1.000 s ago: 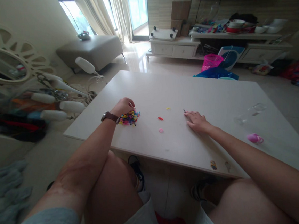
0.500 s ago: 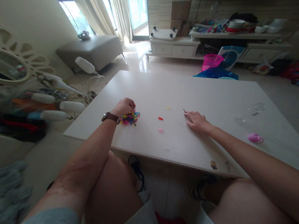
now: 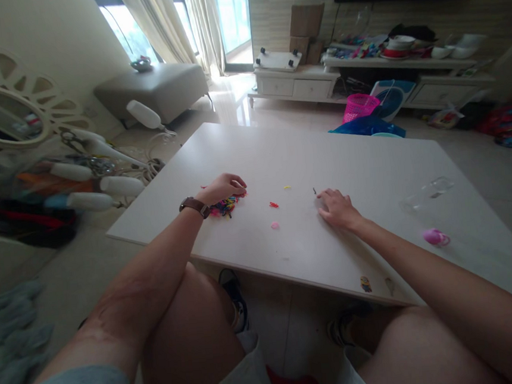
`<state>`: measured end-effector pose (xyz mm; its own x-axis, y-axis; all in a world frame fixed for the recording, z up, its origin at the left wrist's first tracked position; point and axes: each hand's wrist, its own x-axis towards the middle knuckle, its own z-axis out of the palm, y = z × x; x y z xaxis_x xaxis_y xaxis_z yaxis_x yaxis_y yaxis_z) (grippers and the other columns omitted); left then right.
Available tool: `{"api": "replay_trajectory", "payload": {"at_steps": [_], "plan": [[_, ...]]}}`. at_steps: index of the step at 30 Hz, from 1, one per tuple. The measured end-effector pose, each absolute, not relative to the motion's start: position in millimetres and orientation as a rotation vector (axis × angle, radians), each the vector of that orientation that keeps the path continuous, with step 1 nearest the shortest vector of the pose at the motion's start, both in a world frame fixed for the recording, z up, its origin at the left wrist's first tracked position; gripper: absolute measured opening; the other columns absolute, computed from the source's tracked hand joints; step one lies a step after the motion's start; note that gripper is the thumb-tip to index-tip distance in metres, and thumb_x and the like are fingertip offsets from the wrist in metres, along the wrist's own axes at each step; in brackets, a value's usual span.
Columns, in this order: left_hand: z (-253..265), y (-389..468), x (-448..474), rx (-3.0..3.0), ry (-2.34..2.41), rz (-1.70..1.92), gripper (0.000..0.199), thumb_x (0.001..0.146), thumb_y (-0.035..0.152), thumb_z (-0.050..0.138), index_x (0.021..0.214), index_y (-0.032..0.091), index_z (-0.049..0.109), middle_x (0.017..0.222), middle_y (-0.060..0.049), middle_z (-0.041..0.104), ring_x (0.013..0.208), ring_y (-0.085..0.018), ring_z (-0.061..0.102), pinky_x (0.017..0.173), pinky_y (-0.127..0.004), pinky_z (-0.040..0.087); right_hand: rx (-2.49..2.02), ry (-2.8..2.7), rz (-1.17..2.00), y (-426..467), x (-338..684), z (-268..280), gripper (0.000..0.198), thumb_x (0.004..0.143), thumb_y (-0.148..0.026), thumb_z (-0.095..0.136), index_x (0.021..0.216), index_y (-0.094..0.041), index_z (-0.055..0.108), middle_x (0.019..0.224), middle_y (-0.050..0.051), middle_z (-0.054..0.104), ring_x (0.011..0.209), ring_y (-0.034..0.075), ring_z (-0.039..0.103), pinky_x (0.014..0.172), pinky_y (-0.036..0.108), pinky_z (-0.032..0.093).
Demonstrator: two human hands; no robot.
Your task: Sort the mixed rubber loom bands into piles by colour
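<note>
On the white table [image 3: 253,156], a pile of small multicoloured bands [image 3: 225,206] lies partly hidden under my left hand [image 3: 225,187]. My left thumb and fingers are pinched at the pile's right edge, with a bit of red, seemingly a small band, at the tips. My right hand [image 3: 337,207] rests on the tabletop with its fingers spread and nothing held. Just beyond its fingertips is a small dark band [image 3: 314,191]. Between the hands lie a small yellow piece [image 3: 287,187], a red piece [image 3: 274,205] and a pink piece [image 3: 275,225], set apart from each other.
On the right of the table, a clear bottle [image 3: 430,193] lies on its side near a pink-purple lid with a loop [image 3: 436,236]. A yellow cartoon sticker [image 3: 365,284] is at the near edge. Past the far edge are a pink basket [image 3: 360,108] and blue plastic [image 3: 367,127].
My left hand has shifted slightly right over the pile, and red shows at its fingertips. My right hand has drawn back a little from the dark band, which stays put.
</note>
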<state>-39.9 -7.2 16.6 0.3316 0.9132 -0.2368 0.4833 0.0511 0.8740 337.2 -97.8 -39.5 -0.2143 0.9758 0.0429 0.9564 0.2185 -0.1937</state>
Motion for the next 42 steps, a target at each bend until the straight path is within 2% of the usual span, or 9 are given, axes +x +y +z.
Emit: {"api": "replay_trajectory", "payload": {"at_steps": [3,5,11,14,17,21,25,34,42], "plan": [[15.0,-16.7,-20.5,1.469,1.124,0.542,0.029,0.063,0.025,0.088,0.082,0.013,0.070,0.076,-0.008,0.074,0.077,-0.018,0.071,0.079,-0.031,0.055,-1.717,-2.290,0.116,-102.7,322.3,-28.2,0.029,0.086,-0.026,0.054,0.114,-0.019,0.061,0.120,0.016,0.066,0.114,0.035,0.056,0.091,0.052,0.044],[14.7,-23.0,-6.9,1.432,1.033,0.543,0.032,0.062,0.025,0.090,0.083,0.012,0.070,0.078,-0.009,0.075,0.079,-0.018,0.072,0.082,-0.033,0.055,-1.567,-2.314,0.172,-109.2,309.0,-19.2,0.029,0.088,-0.024,0.055,0.116,-0.020,0.061,0.118,0.014,0.067,0.114,0.033,0.058,0.090,0.049,0.044],[10.7,-37.2,29.3,1.391,0.826,0.492,0.037,0.060,0.027,0.092,0.086,0.011,0.071,0.080,-0.010,0.076,0.077,-0.018,0.072,0.079,-0.032,0.055,-1.179,-2.500,0.290,-133.9,277.6,4.2,0.049,0.093,-0.020,0.054,0.141,-0.025,0.047,0.131,0.012,0.065,0.121,0.031,0.057,0.096,0.049,0.041],[9.7,-43.5,42.1,1.380,0.759,0.464,0.037,0.061,0.028,0.092,0.086,0.011,0.071,0.083,-0.012,0.077,0.080,-0.019,0.073,0.080,-0.033,0.055,-1.093,-2.504,0.295,-138.7,275.1,9.1,0.050,0.094,-0.019,0.054,0.143,-0.025,0.045,0.132,0.013,0.065,0.118,0.030,0.059,0.096,0.048,0.042],[9.9,-49.7,51.1,1.328,0.721,0.444,0.036,0.063,0.029,0.092,0.086,0.011,0.070,0.084,-0.012,0.077,0.082,-0.019,0.073,0.084,-0.034,0.056,-1.035,-2.448,0.275,-137.4,277.2,10.3,0.038,0.096,-0.021,0.056,0.134,-0.025,0.053,0.123,0.011,0.069,0.112,0.029,0.062,0.093,0.046,0.045],[8.2,-55.9,59.6,1.248,0.692,0.432,0.035,0.065,0.029,0.092,0.086,0.010,0.070,0.082,-0.011,0.076,0.084,-0.019,0.074,0.090,-0.036,0.056,-0.959,-2.371,0.273,-133.5,280.1,9.9,0.016,0.097,-0.022,0.057,0.111,-0.023,0.065,0.105,0.008,0.073,0.098,0.026,0.065,0.087,0.041,0.049],[6.8,-60.5,65.8,1.196,0.657,0.408,0.035,0.067,0.029,0.091,0.087,0.010,0.071,0.082,-0.010,0.075,0.086,-0.020,0.074,0.093,-0.038,0.055,-0.939,-2.346,0.223,-131.3,283.1,8.5,0.015,0.099,-0.020,0.053,0.099,-0.023,0.068,0.091,0.007,0.072,0.085,0.023,0.063,0.079,0.037,0.049],[5.8,-67.2,71.0,1.126,0.637,0.307,0.031,0.065,0.028,0.092,0.083,0.009,0.075,0.082,-0.008,0.074,0.087,-0.018,0.074,0.093,-0.033,0.054,-1.066,-2.316,0.213,-130.7,286.5,6.8,0.019,0.100,-0.022,0.050,0.097,-0.024,0.069,0.089,0.006,0.072,0.084,0.023,0.063,0.080,0.038,0.048],[1.4,-66.6,72.9,1.066,0.649,0.336,0.031,0.065,0.025,0.092,0.083,0.008,0.073,0.083,-0.009,0.073,0.087,-0.020,0.075,0.093,-0.034,0.055,-1.116,-2.265,0.207,-134.3,286.6,10.4,0.011,0.097,-0.025,0.055,0.098,-0.023,0.066,0.095,0.007,0.069,0.088,0.024,0.064,0.083,0.038,0.049]]}}
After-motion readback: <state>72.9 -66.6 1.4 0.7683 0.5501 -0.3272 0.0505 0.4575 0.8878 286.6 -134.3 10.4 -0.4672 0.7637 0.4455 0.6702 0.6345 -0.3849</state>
